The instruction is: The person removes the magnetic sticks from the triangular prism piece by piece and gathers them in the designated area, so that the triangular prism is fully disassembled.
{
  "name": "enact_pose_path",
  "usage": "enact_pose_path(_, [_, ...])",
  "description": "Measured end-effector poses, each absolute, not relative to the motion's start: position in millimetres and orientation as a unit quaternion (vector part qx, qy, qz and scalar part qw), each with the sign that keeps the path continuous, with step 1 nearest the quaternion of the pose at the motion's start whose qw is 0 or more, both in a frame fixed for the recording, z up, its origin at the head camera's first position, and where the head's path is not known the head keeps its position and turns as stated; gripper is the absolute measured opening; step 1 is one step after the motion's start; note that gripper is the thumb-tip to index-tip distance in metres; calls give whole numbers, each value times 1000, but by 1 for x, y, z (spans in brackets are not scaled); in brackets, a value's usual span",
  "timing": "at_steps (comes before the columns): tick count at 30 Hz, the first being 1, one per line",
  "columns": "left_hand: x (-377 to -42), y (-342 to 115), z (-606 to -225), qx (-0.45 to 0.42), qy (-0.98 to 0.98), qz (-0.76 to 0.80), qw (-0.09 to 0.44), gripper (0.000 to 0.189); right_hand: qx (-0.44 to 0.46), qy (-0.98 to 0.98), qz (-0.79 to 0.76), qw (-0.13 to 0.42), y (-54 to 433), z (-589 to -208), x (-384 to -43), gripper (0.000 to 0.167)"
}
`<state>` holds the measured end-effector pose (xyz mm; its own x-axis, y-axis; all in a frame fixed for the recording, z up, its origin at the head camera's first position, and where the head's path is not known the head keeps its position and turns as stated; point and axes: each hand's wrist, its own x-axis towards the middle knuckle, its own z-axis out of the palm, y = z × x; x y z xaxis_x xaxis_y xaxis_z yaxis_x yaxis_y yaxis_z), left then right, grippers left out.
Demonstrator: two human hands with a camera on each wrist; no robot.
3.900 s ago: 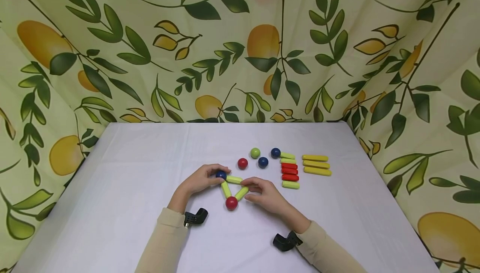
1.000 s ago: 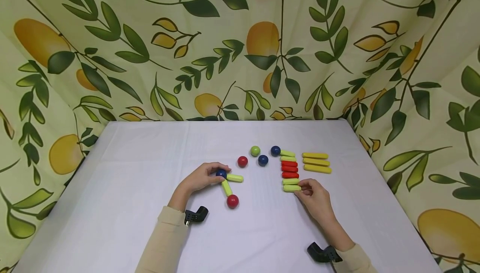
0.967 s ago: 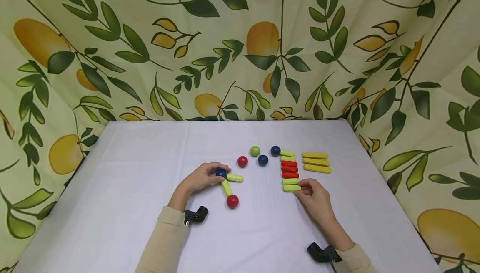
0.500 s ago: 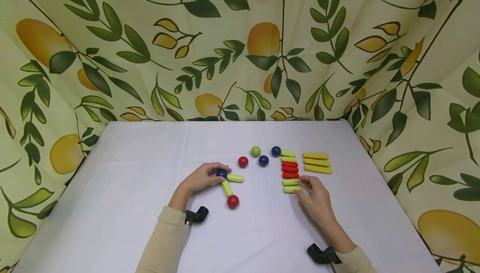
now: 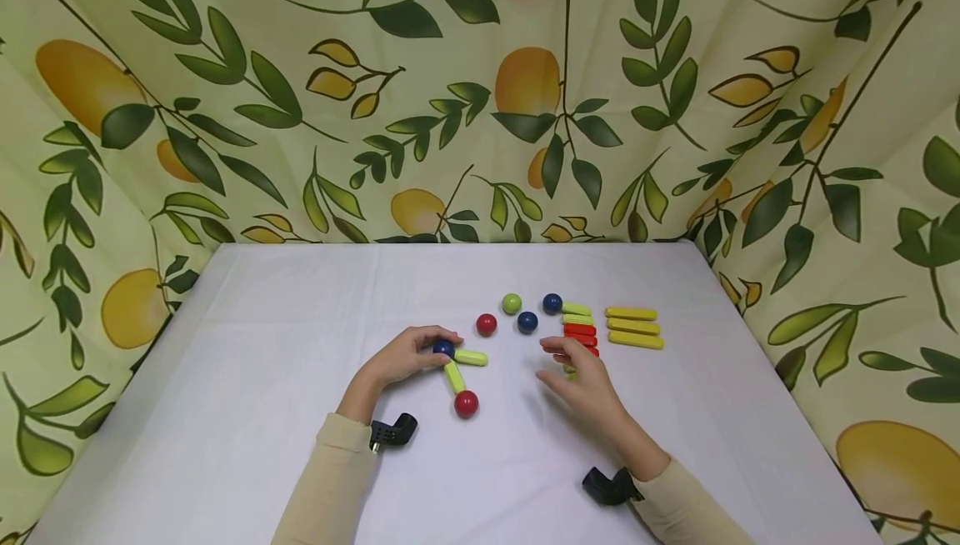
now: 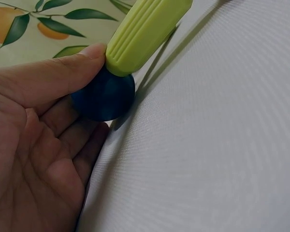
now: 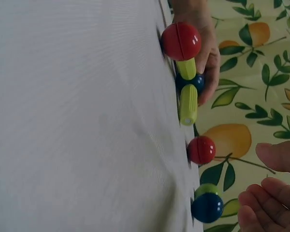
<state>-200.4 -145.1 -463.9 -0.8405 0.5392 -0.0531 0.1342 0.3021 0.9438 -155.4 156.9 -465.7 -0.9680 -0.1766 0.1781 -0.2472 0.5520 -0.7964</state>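
Note:
My left hand [image 5: 405,355] pinches a dark blue ball [image 5: 444,349] between thumb and fingers. From that ball two short lime sticks branch out: one stick [image 5: 471,357] points right with a free end, the other stick [image 5: 454,377] runs to a red ball [image 5: 466,404]. The left wrist view shows the thumb against the blue ball, beside the ribbed lime stick [image 6: 145,36]. Over the table, just left of a column of short sticks, my right hand [image 5: 585,377] hovers with fingers and thumb apart, holding nothing. It partly hides the column's lower lime sticks [image 5: 570,370].
Loose balls lie behind: red [image 5: 486,325], lime [image 5: 512,304] and blue [image 5: 527,322]. Another blue ball [image 5: 552,304] touches a lime stick [image 5: 577,309] atop the column, above red sticks [image 5: 581,330]. Three longer yellow sticks [image 5: 634,327] lie to the right.
The right hand took a lime stick from the red ball's side to the column's lower end, let it go, then moved left. The left hand kept its hold on the blue ball.

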Motion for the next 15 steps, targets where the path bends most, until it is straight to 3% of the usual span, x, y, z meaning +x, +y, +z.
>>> enact_pose_path(7, [-201,-145,-464,217,791,543,178,33,169,-848,501,-40,119,-470,-174,41])
enact_pose_path(15, [-206,-147,-472,222,795,535,179,32,165,-828,528,-97,89,-486,-192,38])
